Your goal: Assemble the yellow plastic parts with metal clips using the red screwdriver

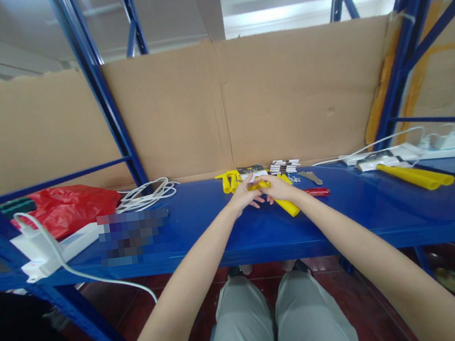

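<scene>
A small workshop set among blue racking

I take this for a workshop, probably for light assembly. My tabletop [202, 237] is painted blue and framed by blue metal uprights [105, 100], with plain cardboard sheets [170, 111] as a back wall. A white power strip [81, 238] lies at my left and coiled white cable [151, 193] behind it. My right hand [276, 188] grips a yellow tubular piece [288, 208]; similar yellow tubes [410, 176] lie farther right. Below me is a dark red floor [155, 295].
</scene>
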Tool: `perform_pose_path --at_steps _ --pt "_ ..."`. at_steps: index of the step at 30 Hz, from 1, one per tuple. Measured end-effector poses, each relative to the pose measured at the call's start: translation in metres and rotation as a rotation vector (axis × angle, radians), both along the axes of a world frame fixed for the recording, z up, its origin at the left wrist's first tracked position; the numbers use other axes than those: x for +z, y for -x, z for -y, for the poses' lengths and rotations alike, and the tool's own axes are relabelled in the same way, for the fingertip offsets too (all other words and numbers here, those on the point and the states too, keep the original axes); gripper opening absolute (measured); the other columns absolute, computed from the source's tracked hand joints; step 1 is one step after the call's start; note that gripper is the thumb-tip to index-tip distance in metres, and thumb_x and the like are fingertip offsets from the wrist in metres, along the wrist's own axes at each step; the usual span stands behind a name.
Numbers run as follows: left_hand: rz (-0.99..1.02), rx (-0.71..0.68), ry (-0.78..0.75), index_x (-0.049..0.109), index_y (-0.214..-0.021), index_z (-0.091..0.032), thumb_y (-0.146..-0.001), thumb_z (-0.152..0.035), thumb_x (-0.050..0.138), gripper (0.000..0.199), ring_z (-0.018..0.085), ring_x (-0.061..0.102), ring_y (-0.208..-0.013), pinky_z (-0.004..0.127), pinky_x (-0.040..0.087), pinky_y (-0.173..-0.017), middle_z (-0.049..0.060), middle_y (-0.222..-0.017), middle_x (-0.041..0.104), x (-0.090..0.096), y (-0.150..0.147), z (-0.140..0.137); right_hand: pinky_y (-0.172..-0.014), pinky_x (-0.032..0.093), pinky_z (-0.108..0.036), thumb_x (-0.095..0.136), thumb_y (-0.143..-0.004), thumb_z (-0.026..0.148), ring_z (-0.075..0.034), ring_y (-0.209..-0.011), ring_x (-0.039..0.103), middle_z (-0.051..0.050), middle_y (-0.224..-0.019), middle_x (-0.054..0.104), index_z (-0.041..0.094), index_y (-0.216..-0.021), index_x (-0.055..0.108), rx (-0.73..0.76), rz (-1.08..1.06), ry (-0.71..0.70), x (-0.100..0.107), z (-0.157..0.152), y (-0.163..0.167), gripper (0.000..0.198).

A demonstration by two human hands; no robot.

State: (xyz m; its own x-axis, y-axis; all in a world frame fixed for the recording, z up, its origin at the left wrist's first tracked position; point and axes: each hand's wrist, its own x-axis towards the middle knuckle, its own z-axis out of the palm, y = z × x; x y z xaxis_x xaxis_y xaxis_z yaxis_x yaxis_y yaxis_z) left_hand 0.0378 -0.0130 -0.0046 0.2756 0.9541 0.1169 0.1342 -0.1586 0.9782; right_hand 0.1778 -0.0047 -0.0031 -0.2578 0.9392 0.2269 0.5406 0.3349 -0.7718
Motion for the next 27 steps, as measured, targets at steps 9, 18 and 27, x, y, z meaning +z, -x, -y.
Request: perform_pose_path --at_steps 9,18,27 --pt "0.003 -0.047 -0.032 0.028 -0.15 -0.035 -0.081 -0.001 0.059 0.083 0.004 0.065 -0.053 0.014 0.048 -0.042 0.016 -0.151 0.039 0.002 0.002 0.001 -0.039 0.045 -0.018 0.043 -0.083 0.003 -0.007 -0.041 0.054 -0.003 -0.081 0.068 0.018 -0.121 0.058 -0.086 -0.002 -0.005 0.001 -0.002 -0.003 0.043" --pt "0.074 -0.004 -0.06 0.043 -0.143 -0.024 -0.081 0.0 0.053 0.067 0.003 0.063 -0.047 0.016 0.047 -0.039 0.018 -0.15 0.039 0.011 0.002 0.005 -0.051 0.052 -0.025 0.044 -0.082 0.007 -0.011 -0.047 0.057 -0.003 -0.075 0.063 0.017 -0.122 0.058 -0.394 -0.074 -0.163 0.028 -0.012 -0.036 0.043" --pt "0.067 -0.014 -0.092 0.053 -0.136 -0.022 -0.082 0.001 0.053 0.059 0.003 0.062 -0.047 0.014 0.045 -0.038 0.015 -0.147 0.044 0.007 0.0 0.004 -0.081 0.05 -0.031 0.05 -0.08 0.008 -0.019 -0.081 0.064 -0.015 -0.109 0.058 0.014 -0.127 0.058 -0.748 0.596 -0.255 0.054 -0.002 -0.171 0.048"
